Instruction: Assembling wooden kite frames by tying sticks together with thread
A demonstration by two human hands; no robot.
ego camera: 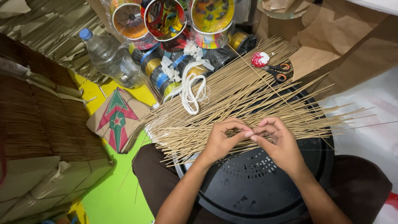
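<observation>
My left hand (222, 139) and my right hand (277, 141) meet fingertip to fingertip over a wide heap of thin bamboo sticks (232, 97). Both pinch a few of these sticks between thumb and fingers. The sticks fan across the top of a round black perforated tray (257, 186) that rests on my lap. A hank of white string (191, 89) lies on the sticks just beyond my left hand.
Orange-handled scissors (278, 71) and a red-white thread spool (260, 59) lie at the far side. A clear plastic bottle (110, 56), rolls of tape (161, 72), colourful round frames (166, 18), a small paper kite (117, 120) and stacked brown paper (37, 124) stand to the left.
</observation>
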